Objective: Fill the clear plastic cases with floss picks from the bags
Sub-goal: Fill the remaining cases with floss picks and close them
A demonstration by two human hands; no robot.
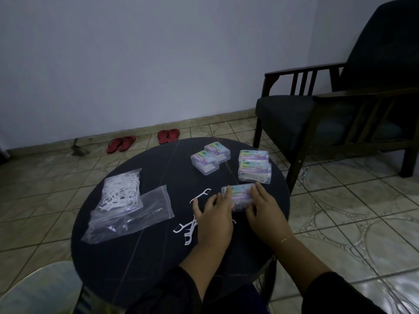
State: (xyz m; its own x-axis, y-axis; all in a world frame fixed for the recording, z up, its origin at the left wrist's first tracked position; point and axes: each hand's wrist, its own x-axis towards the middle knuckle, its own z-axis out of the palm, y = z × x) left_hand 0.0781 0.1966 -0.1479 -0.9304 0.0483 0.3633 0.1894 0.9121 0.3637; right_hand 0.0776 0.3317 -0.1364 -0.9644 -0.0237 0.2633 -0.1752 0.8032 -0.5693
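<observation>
We hold one case (238, 197), long axis nine-to-three, left hand (214, 215) and right hand (264, 211) clamped on its ends; loose floss picks (188, 230) lie at eight o'clock, nearer our left.

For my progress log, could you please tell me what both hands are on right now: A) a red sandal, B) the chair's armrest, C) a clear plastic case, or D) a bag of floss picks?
C: the left hand and right hand both hold the clear plastic case at the near side of the round table.
</observation>
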